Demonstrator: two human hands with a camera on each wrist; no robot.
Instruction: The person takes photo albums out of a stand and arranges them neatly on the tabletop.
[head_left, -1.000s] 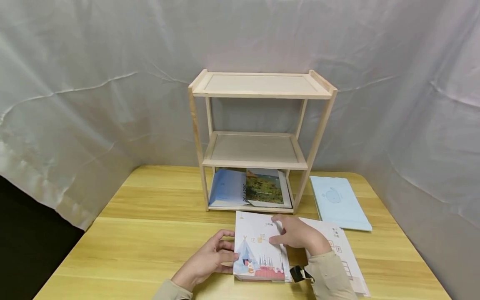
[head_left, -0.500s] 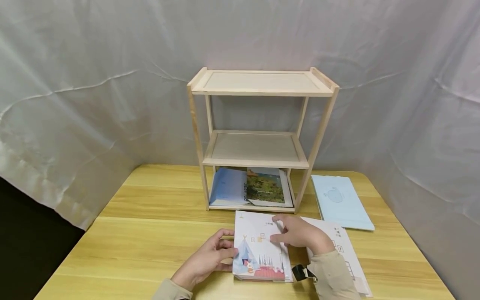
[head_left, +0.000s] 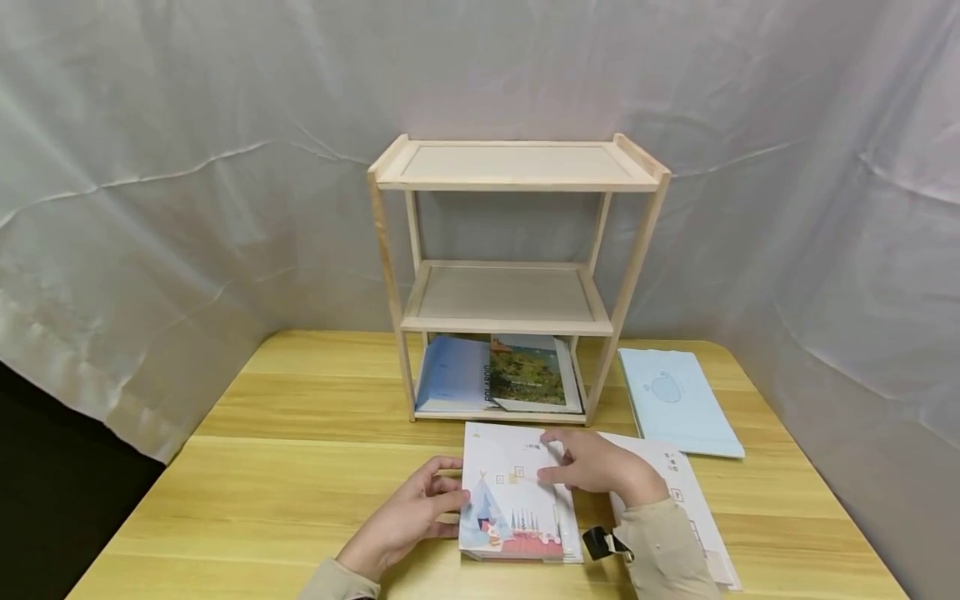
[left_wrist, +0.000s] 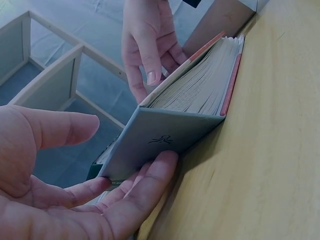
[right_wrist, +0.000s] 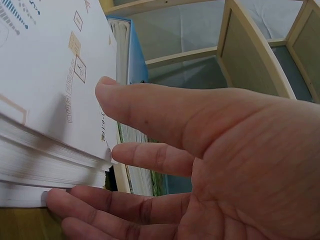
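Moved: since the earlier frame, the white book (head_left: pixel 510 500) has slid slightly left, baring more of a pale strip (head_left: pixel 567 533) along its right side.
Underneath: we see a yellow wood-grain surface (head_left: pixel 300 467), rounded at its far corners.
Room: creased grey cloth (head_left: pixel 225 217) hangs behind and to both sides; a black patch (head_left: pixel 60 467) fills the lower left.
White book: flat, tent picture up, just in front of the wooden rack (head_left: pixel 506 326), between left hand (head_left: pixel 416 508) and right hand (head_left: pixel 600 468).
Hands: left fingers rest against the spine; right thumb and fingers spread at the far right corner.
Hidden: the right sleeve (head_left: pixel 663 546) covers part of a second white book (head_left: pixel 693 492); we cannot tell what the pale strip belongs to.
Cut off: both forearms, at the lower edge.
Counted: three tiers; on the lowest, at least two overlapping items, a blue cover (head_left: pixel 453 375) and a photo album (head_left: pixel 527 375); one light-blue book (head_left: pixel 678 404) at right.
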